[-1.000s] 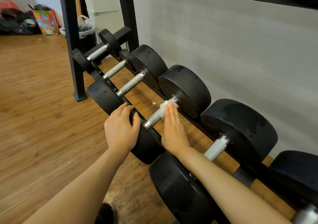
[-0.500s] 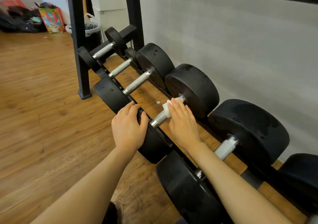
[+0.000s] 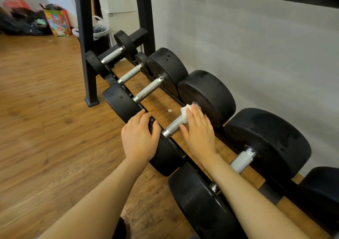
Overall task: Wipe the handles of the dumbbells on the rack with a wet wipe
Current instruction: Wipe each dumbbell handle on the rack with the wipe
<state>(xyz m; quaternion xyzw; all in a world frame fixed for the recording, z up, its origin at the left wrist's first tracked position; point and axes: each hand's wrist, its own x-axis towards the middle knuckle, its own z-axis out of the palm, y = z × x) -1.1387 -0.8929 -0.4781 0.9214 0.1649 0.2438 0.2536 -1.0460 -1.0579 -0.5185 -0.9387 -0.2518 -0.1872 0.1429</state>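
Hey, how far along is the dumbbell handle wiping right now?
Nothing shows as finished; the frame cannot tell which handles are already wiped. In hand: the right hand presses the wet wipe onto the fourth handle, while the left hand rests on that dumbbell's near weight. The next handle, nearer the person, lies bare.

Handle (image 3: pixel 174 126) far end hidden under wet wipe (image 3: pixel 185 113).
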